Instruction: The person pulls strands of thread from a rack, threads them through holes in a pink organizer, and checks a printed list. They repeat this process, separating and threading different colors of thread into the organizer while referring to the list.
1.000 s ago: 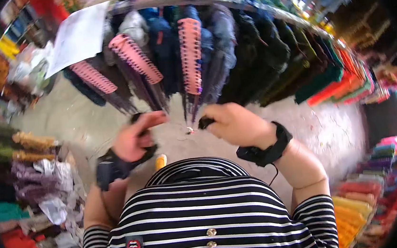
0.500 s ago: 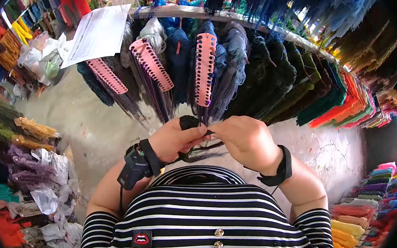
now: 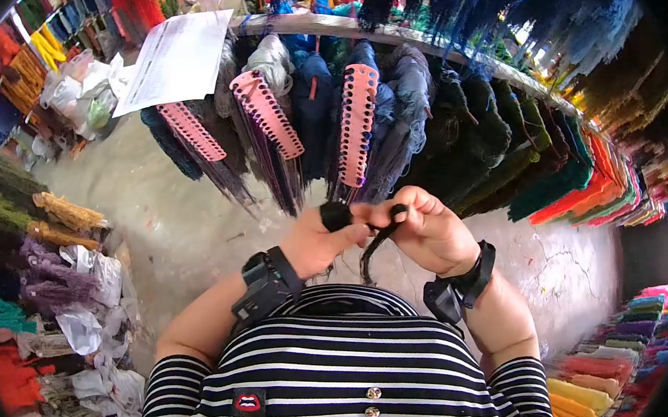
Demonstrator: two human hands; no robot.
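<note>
My left hand (image 3: 317,242) is closed around a dark bundle of black yarn (image 3: 336,215), which bulges above its fingers. My right hand (image 3: 435,239) is turned partly palm up and pinches a strand of the same yarn between thumb and fingers. A loose black tail hangs down between the two hands. The fingertips of both hands are close together in front of my chest. Just beyond them hang pink punched thread cards (image 3: 358,124) with dark threads through their holes.
Yarn skeins in blue, grey and dark green (image 3: 455,132) hang from a curved pale rail (image 3: 332,24) ahead. A printed sheet (image 3: 175,60) lies on the rail's left end. Plastic bags (image 3: 85,92) and piled skeins line the left; coloured skeins (image 3: 606,359) fill the lower right.
My right hand has rolled over from back up to palm partly up and moved slightly right with the yarn strand. My left hand has shifted a little right, still gripping the bundle.
</note>
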